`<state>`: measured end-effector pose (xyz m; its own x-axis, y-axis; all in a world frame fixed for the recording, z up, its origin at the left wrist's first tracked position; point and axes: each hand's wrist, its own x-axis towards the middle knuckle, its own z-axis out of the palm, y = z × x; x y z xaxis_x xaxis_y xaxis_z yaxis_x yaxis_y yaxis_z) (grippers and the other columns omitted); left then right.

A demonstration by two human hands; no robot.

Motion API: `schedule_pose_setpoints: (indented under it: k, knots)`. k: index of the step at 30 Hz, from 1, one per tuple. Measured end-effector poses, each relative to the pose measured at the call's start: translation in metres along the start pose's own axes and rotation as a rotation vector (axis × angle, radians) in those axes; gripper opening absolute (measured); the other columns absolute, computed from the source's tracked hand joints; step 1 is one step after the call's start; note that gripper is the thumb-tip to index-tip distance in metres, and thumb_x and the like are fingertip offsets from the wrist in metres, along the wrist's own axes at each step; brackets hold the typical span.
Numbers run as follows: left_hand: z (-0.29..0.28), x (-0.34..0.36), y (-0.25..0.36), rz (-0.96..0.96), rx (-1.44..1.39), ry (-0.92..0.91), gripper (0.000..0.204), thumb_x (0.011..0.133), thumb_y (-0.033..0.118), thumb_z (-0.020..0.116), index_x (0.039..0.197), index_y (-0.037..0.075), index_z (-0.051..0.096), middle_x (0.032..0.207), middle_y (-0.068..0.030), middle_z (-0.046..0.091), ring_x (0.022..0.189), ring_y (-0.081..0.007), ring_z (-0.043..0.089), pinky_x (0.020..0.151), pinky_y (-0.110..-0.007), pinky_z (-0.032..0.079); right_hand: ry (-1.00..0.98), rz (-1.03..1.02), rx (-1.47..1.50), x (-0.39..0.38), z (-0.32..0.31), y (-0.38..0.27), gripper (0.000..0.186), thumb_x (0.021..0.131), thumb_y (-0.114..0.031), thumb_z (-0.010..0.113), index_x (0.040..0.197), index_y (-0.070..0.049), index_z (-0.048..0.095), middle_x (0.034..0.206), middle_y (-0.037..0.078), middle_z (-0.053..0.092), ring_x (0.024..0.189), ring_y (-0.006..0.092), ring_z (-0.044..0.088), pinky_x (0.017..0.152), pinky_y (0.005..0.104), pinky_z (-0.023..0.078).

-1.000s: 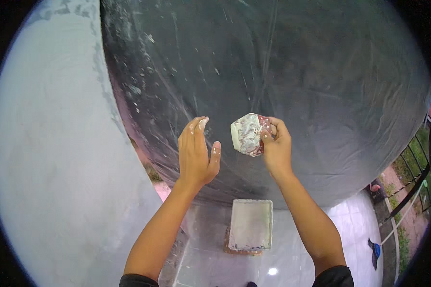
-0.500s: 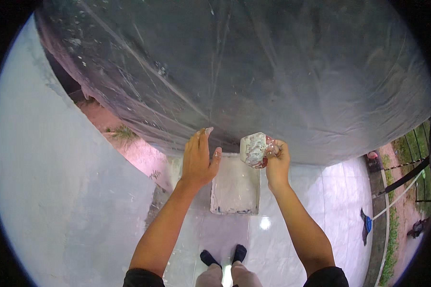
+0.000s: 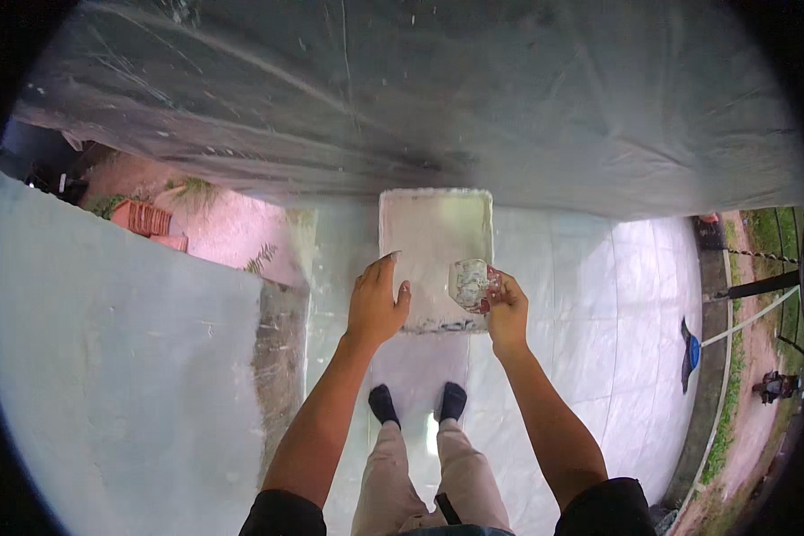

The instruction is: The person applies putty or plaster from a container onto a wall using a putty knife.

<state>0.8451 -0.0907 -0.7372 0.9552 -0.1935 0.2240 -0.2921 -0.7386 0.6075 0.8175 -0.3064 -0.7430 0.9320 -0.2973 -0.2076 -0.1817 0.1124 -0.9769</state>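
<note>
The right hand (image 3: 507, 314) holds a small paint-smeared sponge block (image 3: 470, 284) in a closed grip, fingers wrapped around its near right side. The block hangs over the right edge of a white paint tray (image 3: 424, 234) lying on the tiled floor (image 3: 590, 304). The left hand (image 3: 375, 304) is spread flat with nothing in it, just left of the tray. A plastic sheet (image 3: 509, 98) covers the far side.

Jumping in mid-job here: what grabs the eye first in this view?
The right hand holds up a paint-smeared sponge-like block at centre, the open left hand beside it. Below them a white paint tray lies on the pale tiled floor, and grey plastic sheeting fills the top.
</note>
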Motion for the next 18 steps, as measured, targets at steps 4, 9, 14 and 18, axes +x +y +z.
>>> schedule_pose_setpoints:
  k: [4,9,14,18]
  knots:
    - [0.034,-0.029,-0.023,-0.102,-0.048,-0.071,0.049,0.084,0.012,0.057,0.129,0.001,0.042,0.122,-0.0226,0.055,0.114,-0.0384,0.051,0.094,-0.048,0.042,-0.046,0.046,-0.087,-0.008,-0.011,0.060,0.033,0.093,0.009,0.042,0.120,-0.001,0.057,0.099,0.002,0.063,0.079,0.0083,0.054,0.069,0.0232,0.045]
    - [0.060,-0.065,-0.045,-0.181,-0.083,-0.133,0.045,0.084,0.005,0.058,0.126,-0.001,0.043,0.122,-0.0244,0.055,0.112,-0.0422,0.052,0.096,-0.046,0.042,-0.002,0.058,-0.147,-0.026,-0.020,0.122,0.034,0.091,0.011,0.041,0.121,0.000,0.057,0.100,0.003,0.061,0.083,0.0089,0.055,0.072,0.0248,0.046]
    - [0.088,-0.097,-0.067,-0.241,-0.133,-0.101,0.049,0.081,0.007,0.059,0.126,-0.002,0.042,0.119,-0.0236,0.055,0.111,-0.0411,0.052,0.093,-0.048,0.042,-0.059,0.084,-0.260,-0.031,-0.017,0.148,0.031,0.091,0.008,0.045,0.119,0.000,0.056,0.104,0.003,0.060,0.089,0.0099,0.055,0.073,0.0267,0.047]
    - [0.112,-0.120,-0.074,-0.407,-0.149,0.023,0.049,0.081,0.004,0.059,0.126,-0.003,0.040,0.121,-0.0269,0.050,0.114,-0.0411,0.048,0.098,-0.046,0.039,-0.034,-0.068,-0.439,-0.017,0.005,0.132,0.021,0.090,0.003,0.052,0.110,-0.001,0.057,0.098,0.019,0.066,0.094,0.0252,0.066,0.078,0.0298,0.049]
